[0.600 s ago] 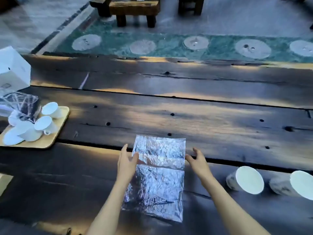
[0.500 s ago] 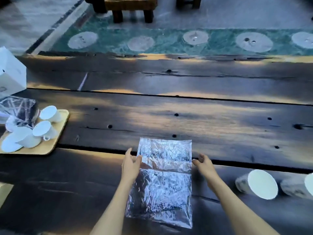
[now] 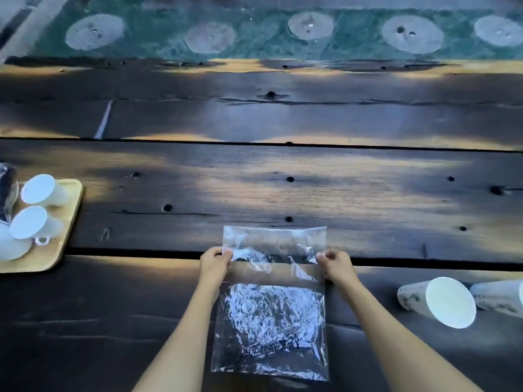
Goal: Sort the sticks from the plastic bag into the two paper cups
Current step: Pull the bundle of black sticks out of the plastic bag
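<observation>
A clear, crinkled plastic bag [image 3: 271, 329] lies flat on the dark wooden table [image 3: 283, 188] in front of me. My left hand [image 3: 214, 263] pinches its left edge near the top, and my right hand [image 3: 336, 264] pinches the right edge at the same height. The bag's upper flap stands a little off the wood between them. The glare on the plastic hides the sticks. Two paper cups lie on their sides at the right: one [image 3: 441, 302] with its white mouth toward me, the other [image 3: 501, 298] cut by the frame edge.
At the left edge sits a light wooden tray [image 3: 60, 244] with several small white cups [image 3: 36, 222] tipped on it and a bit of dark crumpled plastic [image 3: 7, 188]. Beyond the table's far edge lies a green floor with pale round stones [image 3: 310, 26].
Both hands have closed onto the bag's side edges and lifted its top part, where before they rested open beside it. My view has tilted further down toward the table.
</observation>
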A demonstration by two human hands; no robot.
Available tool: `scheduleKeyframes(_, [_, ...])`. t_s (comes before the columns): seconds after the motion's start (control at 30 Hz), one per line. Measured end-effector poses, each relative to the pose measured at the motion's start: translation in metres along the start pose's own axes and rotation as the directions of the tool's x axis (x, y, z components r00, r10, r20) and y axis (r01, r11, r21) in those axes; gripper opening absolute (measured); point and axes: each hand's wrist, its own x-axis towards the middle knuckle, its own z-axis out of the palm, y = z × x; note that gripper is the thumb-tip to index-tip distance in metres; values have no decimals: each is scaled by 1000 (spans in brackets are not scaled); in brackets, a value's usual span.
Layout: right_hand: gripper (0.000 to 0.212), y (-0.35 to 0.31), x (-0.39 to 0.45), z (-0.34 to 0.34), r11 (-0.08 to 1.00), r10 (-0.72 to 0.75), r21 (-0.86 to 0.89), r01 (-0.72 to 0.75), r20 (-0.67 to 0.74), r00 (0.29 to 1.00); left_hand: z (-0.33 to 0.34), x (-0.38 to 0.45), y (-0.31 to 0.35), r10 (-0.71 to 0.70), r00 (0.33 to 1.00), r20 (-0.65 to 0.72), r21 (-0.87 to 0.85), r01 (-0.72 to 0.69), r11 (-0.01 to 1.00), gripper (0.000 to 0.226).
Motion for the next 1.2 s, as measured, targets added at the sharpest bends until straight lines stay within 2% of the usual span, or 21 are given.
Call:
scheduleKeyframes(0.13, [33, -5, -25, -14, 993, -94, 81, 90, 40, 995, -5, -24, -2, 84, 996, 34, -60, -82, 995, 20])
scheduleKeyframes(0.27, [40, -15, -71, -45, 960, -224, 177, 218, 18, 974, -10, -68, -4, 164, 986, 36, -171, -156, 973, 22])
scheduleKeyframes(0.47, [42, -3, -134, -100, 920, -367, 159, 359, 29, 930, -12, -143, -13, 267, 959, 94, -256, -236, 938, 29])
scheduleKeyframes(0.6, [39, 16, -183, -149, 904, -385, 206, 375, 10, 923, 7, -214, -20, 333, 940, 74, -318, -294, 901, 33])
scheduleKeyframes(0.73, [31, 41, -214, -189, 885, -398, 272, 379, 18, 917, 29, -277, -26, 370, 929, 30, -382, -331, 863, 21])
scheduleKeyframes(0.9, [24, 60, -237, -230, 878, -375, 335, 343, 36, 926, 55, -332, -25, 431, 901, -49, -303, -425, 853, 29])
scheduleKeyframes(1.0, [15, 71, -241, -248, 880, -358, 318, 354, -49, 933, 67, -358, -16, 458, 887, -61, -309, -453, 836, 28])
scheduleKeyframes(1.03, [11, 73, -243, -254, 884, -372, 252, 395, -133, 919, 69, -365, -12, 474, 879, -53, -315, -465, 827, 28])
scheduleKeyframes(1.07, [17, 73, -247, -259, 882, -410, 145, 449, -237, 881, 71, -372, -8, 492, 869, -42, -317, -479, 819, 29])
scheduleKeyframes(1.1, [25, 70, -253, -264, 858, -478, 25, 513, -328, 815, 72, -378, -4, 508, 861, -31, -308, -492, 814, 27])
scheduleKeyframes(1.17, [27, 55, -271, -267, 705, -690, -152, 693, -375, 619, 74, -389, 3, 551, 835, 6, -263, -530, 806, 25])
scheduleKeyframes(1.2, [23, 43, -282, -265, 588, -798, -215, 780, -316, 514, 75, -394, 6, 579, 815, 26, -240, -557, 795, 22])
